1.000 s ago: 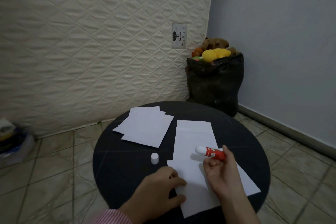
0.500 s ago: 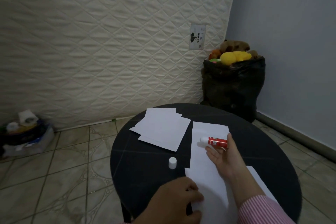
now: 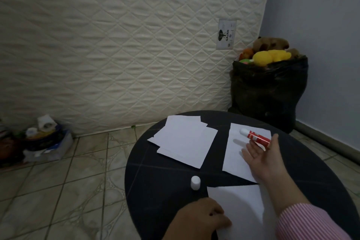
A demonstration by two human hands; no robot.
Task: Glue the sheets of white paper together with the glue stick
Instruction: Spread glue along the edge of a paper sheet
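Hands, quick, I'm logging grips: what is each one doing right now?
Left hand: curled fingers pinch the edge of the near sheet.
Right hand: holds the uncapped glue stick between thumb and fingers, other fingers straight.

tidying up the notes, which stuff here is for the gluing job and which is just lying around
For the job: glue stick, its white cap, near sheet, far sheet, paper stack.

Lying about: black bag of soft toys, mattress, floor clutter.

My round black table (image 3: 163, 197) carries a paper stack (image 3: 185, 140) at eleven o'clock, two sheets (image 3: 236, 156) at right, a white cap (image 3: 195, 182) at nine.
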